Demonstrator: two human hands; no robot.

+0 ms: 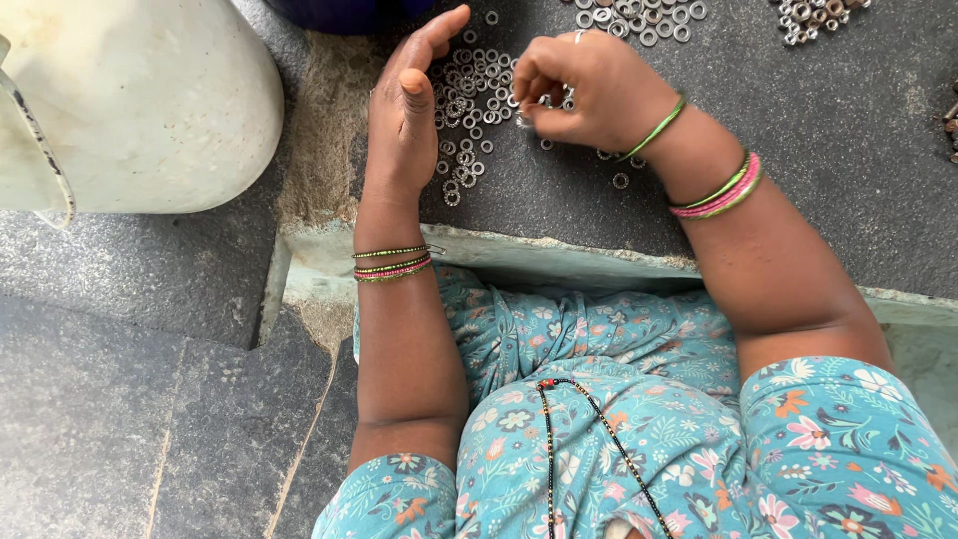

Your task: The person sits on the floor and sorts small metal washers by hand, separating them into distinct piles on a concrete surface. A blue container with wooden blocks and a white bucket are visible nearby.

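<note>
My left hand (404,105) rests edge-down on a dark stone slab (798,150), fingers straight and together, cupped against a heap of small metal washers (464,95). My right hand (584,85) hovers just right of that heap with its fingertips pinched on a small washer (526,120). More washers lie scattered under and beside the right hand. Both wrists carry thin green and pink bangles.
A second spread of washers (639,18) lies at the slab's far edge, and a cluster of small metal parts (813,18) at the far right. A large white plastic container (130,100) stands at the left. The slab's pale front edge (519,255) runs across, with grey stone paving below.
</note>
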